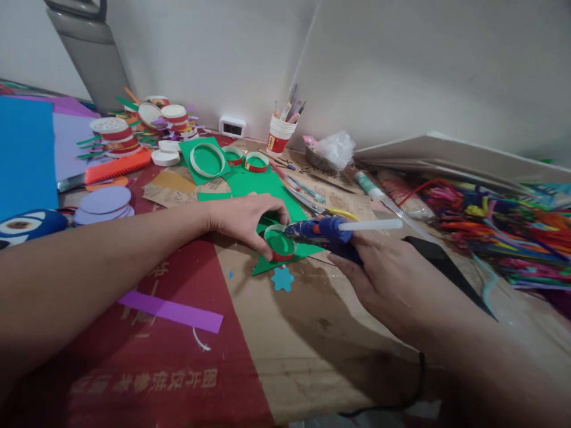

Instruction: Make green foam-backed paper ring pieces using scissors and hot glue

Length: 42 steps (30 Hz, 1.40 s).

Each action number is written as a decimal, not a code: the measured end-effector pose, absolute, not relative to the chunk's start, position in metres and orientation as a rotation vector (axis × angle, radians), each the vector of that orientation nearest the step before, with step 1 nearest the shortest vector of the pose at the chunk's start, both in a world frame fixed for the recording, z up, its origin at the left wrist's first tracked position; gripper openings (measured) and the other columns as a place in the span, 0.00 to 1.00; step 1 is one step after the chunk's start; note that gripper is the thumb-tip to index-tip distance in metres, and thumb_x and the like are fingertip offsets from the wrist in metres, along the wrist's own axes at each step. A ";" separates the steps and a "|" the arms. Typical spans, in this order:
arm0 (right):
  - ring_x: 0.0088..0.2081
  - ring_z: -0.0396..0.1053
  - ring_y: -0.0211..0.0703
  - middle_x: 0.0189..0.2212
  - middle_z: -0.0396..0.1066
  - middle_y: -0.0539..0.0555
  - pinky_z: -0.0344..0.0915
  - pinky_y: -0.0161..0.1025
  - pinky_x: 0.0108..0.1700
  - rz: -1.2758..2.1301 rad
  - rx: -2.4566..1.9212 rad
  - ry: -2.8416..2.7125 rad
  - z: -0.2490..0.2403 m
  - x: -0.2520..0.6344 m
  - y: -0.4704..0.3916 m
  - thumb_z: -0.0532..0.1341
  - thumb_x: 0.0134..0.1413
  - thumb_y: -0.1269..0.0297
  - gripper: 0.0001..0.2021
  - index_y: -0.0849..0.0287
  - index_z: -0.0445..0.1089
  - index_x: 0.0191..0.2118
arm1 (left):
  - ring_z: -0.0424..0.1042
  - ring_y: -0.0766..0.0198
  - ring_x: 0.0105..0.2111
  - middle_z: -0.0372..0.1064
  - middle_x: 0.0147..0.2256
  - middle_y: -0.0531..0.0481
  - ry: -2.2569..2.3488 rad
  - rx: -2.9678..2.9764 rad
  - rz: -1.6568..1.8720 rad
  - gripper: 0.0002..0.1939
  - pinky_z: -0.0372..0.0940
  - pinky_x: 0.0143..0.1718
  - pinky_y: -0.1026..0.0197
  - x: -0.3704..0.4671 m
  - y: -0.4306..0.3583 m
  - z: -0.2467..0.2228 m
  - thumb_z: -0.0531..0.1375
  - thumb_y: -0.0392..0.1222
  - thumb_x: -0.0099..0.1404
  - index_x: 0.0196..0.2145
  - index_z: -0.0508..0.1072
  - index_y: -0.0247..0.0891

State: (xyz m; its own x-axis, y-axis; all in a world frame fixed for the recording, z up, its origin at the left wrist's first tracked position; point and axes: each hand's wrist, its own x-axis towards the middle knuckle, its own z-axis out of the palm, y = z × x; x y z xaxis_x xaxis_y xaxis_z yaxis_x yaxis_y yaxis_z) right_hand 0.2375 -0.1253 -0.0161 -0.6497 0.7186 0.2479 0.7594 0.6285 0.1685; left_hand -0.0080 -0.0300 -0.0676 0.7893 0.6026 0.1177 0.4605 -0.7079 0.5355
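Note:
My left hand curls its thumb and fingers around a red-and-white paper cup ring, gripping it against a sheet of green paper. In my right hand is a blue hot glue gun with a white glue stick poking out of its back. The gun's nozzle meets the ring's right rim. Whether glue is coming out cannot be seen. Just below the ring lies a teal flower-shaped cutout.
More cup rings sit on green paper behind. Scissors lie beyond the glue gun. An orange cutter and purple discs are left, pipe cleaners right. A cup of brushes stands by the wall. A purple strip lies in front.

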 end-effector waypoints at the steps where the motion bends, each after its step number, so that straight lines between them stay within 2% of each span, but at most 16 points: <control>1: 0.31 0.70 0.47 0.27 0.73 0.56 0.65 0.42 0.33 -0.389 -1.228 -2.693 -0.016 0.237 -0.125 0.53 0.62 0.66 0.10 0.58 0.69 0.31 | 0.66 0.51 0.50 0.68 0.49 0.45 0.786 2.478 0.407 0.36 0.57 0.51 0.53 -0.008 -0.030 -0.068 0.70 0.58 0.44 0.47 0.68 0.40; 13: 0.32 0.71 0.48 0.30 0.73 0.56 0.66 0.43 0.35 -0.325 -1.304 -2.713 -0.016 0.238 -0.125 0.53 0.63 0.65 0.09 0.59 0.68 0.34 | 0.67 0.53 0.48 0.69 0.48 0.46 0.704 2.468 0.469 0.32 0.59 0.51 0.54 -0.010 -0.028 -0.072 0.71 0.56 0.46 0.46 0.70 0.40; 18: 0.32 0.72 0.48 0.30 0.74 0.57 0.66 0.43 0.35 -0.332 -1.317 -2.709 -0.016 0.238 -0.125 0.52 0.63 0.66 0.09 0.60 0.68 0.34 | 0.66 0.52 0.49 0.68 0.48 0.45 0.723 2.479 0.435 0.36 0.56 0.52 0.53 -0.011 -0.028 -0.071 0.71 0.59 0.43 0.47 0.69 0.40; 25: 0.33 0.72 0.48 0.30 0.74 0.58 0.67 0.44 0.36 -0.354 -1.298 -2.727 -0.018 0.238 -0.125 0.53 0.63 0.65 0.10 0.60 0.68 0.33 | 0.64 0.52 0.49 0.67 0.48 0.45 0.784 2.458 0.374 0.28 0.54 0.53 0.51 -0.010 -0.030 -0.066 0.65 0.60 0.53 0.46 0.70 0.40; 31: 0.33 0.72 0.48 0.31 0.74 0.57 0.67 0.43 0.36 -0.332 -1.267 -2.687 -0.016 0.237 -0.126 0.53 0.63 0.66 0.09 0.60 0.69 0.35 | 0.65 0.52 0.48 0.68 0.47 0.45 0.801 2.495 0.386 0.30 0.55 0.52 0.52 -0.009 -0.031 -0.068 0.66 0.60 0.51 0.46 0.70 0.41; 36: 0.31 0.70 0.47 0.28 0.73 0.56 0.66 0.43 0.35 -0.362 -1.246 -2.722 -0.017 0.237 -0.126 0.52 0.63 0.66 0.11 0.58 0.69 0.32 | 0.66 0.53 0.48 0.68 0.47 0.45 0.801 2.478 0.403 0.30 0.56 0.52 0.53 -0.009 -0.030 -0.070 0.66 0.61 0.50 0.46 0.70 0.41; 42: 0.32 0.70 0.50 0.29 0.73 0.57 0.65 0.44 0.34 -0.306 -1.310 -2.693 -0.015 0.233 -0.127 0.51 0.62 0.67 0.11 0.59 0.69 0.33 | 0.67 0.54 0.48 0.69 0.48 0.46 0.793 2.456 0.406 0.30 0.56 0.51 0.54 -0.008 -0.030 -0.069 0.67 0.60 0.49 0.46 0.70 0.41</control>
